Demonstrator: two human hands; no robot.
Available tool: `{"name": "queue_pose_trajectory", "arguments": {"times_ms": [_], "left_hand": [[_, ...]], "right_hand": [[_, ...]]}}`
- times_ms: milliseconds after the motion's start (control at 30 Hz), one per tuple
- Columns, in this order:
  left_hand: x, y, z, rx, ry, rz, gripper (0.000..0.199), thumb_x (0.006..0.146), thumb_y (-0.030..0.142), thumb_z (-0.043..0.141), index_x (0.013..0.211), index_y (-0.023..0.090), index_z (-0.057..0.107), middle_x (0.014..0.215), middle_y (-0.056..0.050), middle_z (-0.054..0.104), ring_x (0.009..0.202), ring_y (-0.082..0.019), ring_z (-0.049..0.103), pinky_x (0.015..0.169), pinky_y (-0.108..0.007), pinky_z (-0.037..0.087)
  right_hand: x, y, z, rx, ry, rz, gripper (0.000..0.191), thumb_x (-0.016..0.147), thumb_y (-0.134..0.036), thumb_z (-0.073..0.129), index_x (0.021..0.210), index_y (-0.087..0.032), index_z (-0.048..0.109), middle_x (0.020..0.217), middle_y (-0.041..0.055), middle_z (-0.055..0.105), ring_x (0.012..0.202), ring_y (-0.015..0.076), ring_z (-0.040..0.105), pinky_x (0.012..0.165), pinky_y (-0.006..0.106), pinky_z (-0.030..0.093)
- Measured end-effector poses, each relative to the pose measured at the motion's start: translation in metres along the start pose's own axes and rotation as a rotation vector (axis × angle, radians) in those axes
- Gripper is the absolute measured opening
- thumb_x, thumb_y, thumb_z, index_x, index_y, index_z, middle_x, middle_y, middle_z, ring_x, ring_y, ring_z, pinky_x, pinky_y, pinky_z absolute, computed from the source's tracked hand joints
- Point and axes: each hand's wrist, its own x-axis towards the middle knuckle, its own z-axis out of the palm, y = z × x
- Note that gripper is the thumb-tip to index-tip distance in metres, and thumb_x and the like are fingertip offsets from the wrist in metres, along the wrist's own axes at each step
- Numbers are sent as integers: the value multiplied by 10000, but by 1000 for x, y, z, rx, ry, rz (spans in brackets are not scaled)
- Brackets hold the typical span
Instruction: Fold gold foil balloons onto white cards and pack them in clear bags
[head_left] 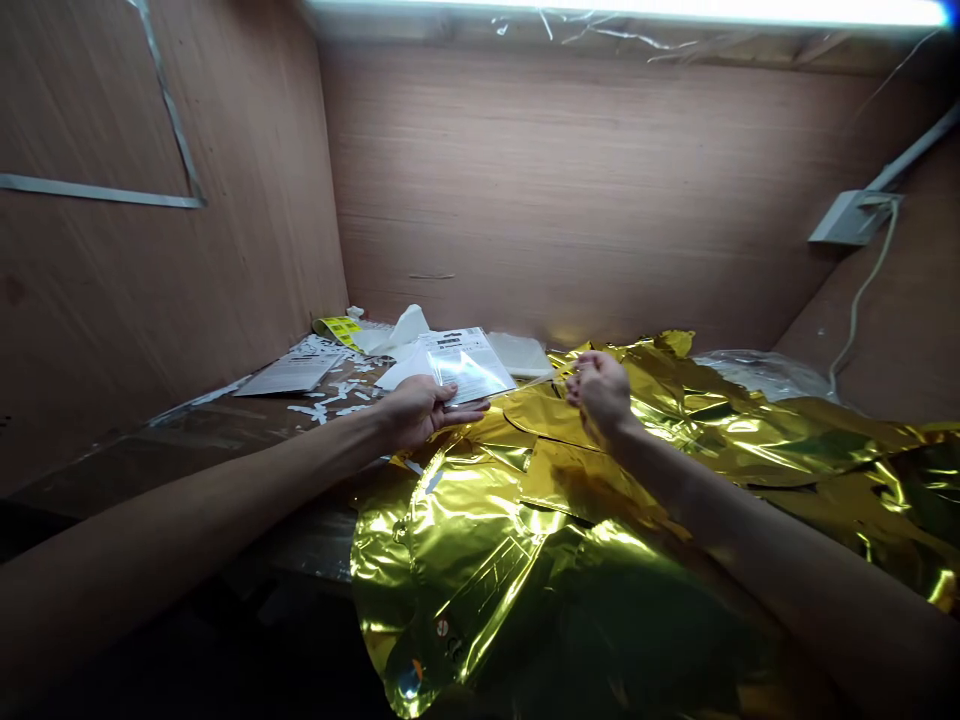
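Note:
My left hand [424, 408] grips a clear plastic packet [472, 368] with a printed white card inside, the thumb on top and the fingers beneath. My right hand [598, 392] is closed, pinching the end of a thin clear strip [541, 380] that stretches toward the packet's right edge. Whether the strip is still joined to the packet I cannot make out. Below and to the right of both hands spreads a heap of shiny gold foil balloons [480, 520], lying flat and overlapping. Behind the packet rests a stack of clear plastic sleeves [519, 354].
White printed cards [289, 372] lie at the left among scattered white paper strips [341, 398]. A yellow label sheet [339, 330] and crumpled white paper [409, 328] sit by the back wall. Clear plastic [757, 370] lies at right, near a cable [862, 290]. Wooden panels enclose the table.

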Motion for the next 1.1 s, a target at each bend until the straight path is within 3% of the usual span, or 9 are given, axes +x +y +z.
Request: {"name": "queue_pose_trajectory", "arguments": {"times_ms": [100, 167, 467, 633, 767, 833, 900, 967, 1100], "left_hand": [[-1, 3, 1, -23, -5, -15, 367, 986, 18, 431, 1332, -65, 522, 1154, -314, 691, 1024, -345, 752, 846, -448, 664], [-2, 2, 2, -30, -4, -37, 405, 984, 23, 435, 1375, -64, 491, 1158, -316, 693, 1019, -346, 754, 837, -446, 668], [1, -2, -6, -43, -101, -33, 473, 944, 19, 475, 1415, -3, 516, 1237, -274, 691, 1047, -310, 746, 925, -428, 629], [-8, 7, -1, 485, -9, -118, 259, 973, 229, 530, 949, 64, 728, 889, -189, 758, 734, -252, 737, 686, -351, 599], [-26, 20, 3, 1338, 223, 494, 502, 907, 522, 627, 549, 171, 638, 535, -66, 593, 550, -202, 580, 594, -319, 449], [-34, 21, 6, 1507, 72, 842, 371, 826, 498, 737, 620, 190, 707, 657, -73, 676, 701, -229, 634, 726, -334, 464], [-38, 16, 10, 1564, -203, 952, 235, 767, 450, 809, 752, 217, 787, 805, -85, 751, 818, -248, 668, 842, -348, 465], [-37, 10, 11, 1614, -376, 892, 176, 793, 403, 798, 807, 229, 816, 795, -82, 766, 769, -227, 675, 821, -325, 469], [-29, 2, 7, 1677, -374, 686, 207, 907, 283, 658, 797, 194, 810, 665, -49, 732, 561, -144, 585, 620, -261, 417]], "right_hand": [[29, 11, -18, 202, 238, 161, 179, 984, -320, 534, 862, -231, 438, 767, -31, 549, 546, 109, 643, 495, 246, 564], [30, 12, -23, 229, 200, 85, 153, 982, -300, 547, 896, -233, 440, 846, -3, 616, 687, 149, 732, 673, 335, 652], [-32, -11, -6, -604, -667, -976, 408, 951, -310, 658, 1336, -207, 573, 1278, 147, 631, 1171, 268, 637, 1006, 461, 578], [-30, -9, -3, -669, -702, -979, 256, 1041, -131, 422, 1061, -184, 672, 993, 84, 675, 832, 159, 657, 755, 300, 574], [-31, -10, -4, -683, -849, -964, 188, 966, -73, 516, 915, -169, 670, 921, 52, 664, 715, 119, 601, 657, 242, 506], [-32, -12, -4, -702, -906, -939, 134, 917, -71, 585, 885, -166, 674, 917, 43, 661, 694, 110, 580, 641, 236, 485], [-34, -15, -4, -726, -928, -910, 122, 907, -83, 608, 870, -167, 689, 912, 41, 664, 687, 109, 570, 641, 239, 470], [-34, -16, -4, -724, -936, -877, 147, 924, -101, 601, 853, -171, 709, 908, 44, 671, 689, 111, 571, 651, 246, 466], [-30, -11, -4, -575, -916, -759, 152, 931, -149, 632, 866, -196, 761, 927, 43, 709, 732, 121, 621, 704, 256, 486]]}}
